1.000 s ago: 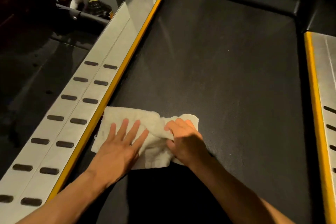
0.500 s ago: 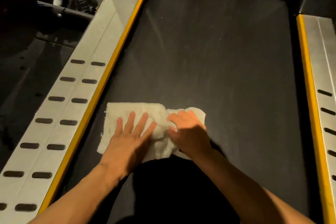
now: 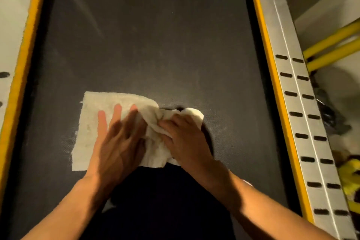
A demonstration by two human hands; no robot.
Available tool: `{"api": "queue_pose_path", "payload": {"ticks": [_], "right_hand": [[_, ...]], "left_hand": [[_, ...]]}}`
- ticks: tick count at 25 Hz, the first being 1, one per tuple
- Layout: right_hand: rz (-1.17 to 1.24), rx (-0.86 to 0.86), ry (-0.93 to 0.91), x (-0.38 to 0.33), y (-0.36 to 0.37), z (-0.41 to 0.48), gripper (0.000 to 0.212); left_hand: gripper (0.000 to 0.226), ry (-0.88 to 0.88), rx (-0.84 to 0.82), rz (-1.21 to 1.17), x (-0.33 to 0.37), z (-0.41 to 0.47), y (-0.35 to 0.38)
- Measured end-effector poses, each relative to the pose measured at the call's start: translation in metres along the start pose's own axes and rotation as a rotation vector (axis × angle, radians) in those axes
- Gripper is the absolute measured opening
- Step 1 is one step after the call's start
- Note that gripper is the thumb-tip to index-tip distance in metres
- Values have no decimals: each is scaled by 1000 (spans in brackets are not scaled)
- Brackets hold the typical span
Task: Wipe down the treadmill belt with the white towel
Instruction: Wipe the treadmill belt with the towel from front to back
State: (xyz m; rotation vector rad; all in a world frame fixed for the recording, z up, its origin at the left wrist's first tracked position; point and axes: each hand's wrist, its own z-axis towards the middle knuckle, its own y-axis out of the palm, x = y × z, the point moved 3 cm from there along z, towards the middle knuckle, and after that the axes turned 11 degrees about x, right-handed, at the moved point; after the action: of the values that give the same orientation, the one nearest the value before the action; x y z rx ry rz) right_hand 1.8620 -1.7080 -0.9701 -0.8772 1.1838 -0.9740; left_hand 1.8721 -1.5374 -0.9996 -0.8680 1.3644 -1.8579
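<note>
Since half a second ago our white towel (image 3: 93, 128) has slid rightward over the treadmill belt (image 3: 155, 45). Its left edge lay just beside the left yellow strip (image 3: 23, 54) then, and now a broad band of bare belt separates the two. Both our hands have travelled with it.

We see the towel lying on the belt a little left of the frame's centre, below the middle. Its left part is spread flat and squarish, and its right part is gathered into a crumpled ridge with one small lobe poking out toward the right.

Our left hand (image 3: 116, 142) lies palm down on the flat part, its fingers straight and slightly fanned, pressing the cloth against the belt. Our right hand (image 3: 185, 140) sits on the bunched part, its fingers curled into the folds and gripping them. The two hands are close, with the ridge of cloth between them. Both forearms come in from the bottom edge, and between them is a dark shape that we cannot identify.

Around the towel the dark belt fills the middle of the frame, with faint pale streaks toward the upper left. The right yellow strip (image 3: 272, 64) borders it on the right, and beside that runs the silver right side rail (image 3: 280, 25), carrying two rows of dark slots (image 3: 286, 74). A sliver of the left side rail (image 3: 11, 15) shows at the upper left. Two yellow bars (image 3: 335, 45) slant across the upper right, and below them sit blurred things that we cannot make out.
</note>
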Motion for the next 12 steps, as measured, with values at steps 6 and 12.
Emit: {"api": "queue_pose_path", "payload": {"ticks": [6, 12], "right_hand": [[-94, 73, 35, 26, -24, -22, 30], [94, 145, 128, 26, -5, -36, 21]], "left_hand": [[54, 121, -60, -173, 18, -6, -12], [52, -67, -22, -164, 34, -2, -3]]}}
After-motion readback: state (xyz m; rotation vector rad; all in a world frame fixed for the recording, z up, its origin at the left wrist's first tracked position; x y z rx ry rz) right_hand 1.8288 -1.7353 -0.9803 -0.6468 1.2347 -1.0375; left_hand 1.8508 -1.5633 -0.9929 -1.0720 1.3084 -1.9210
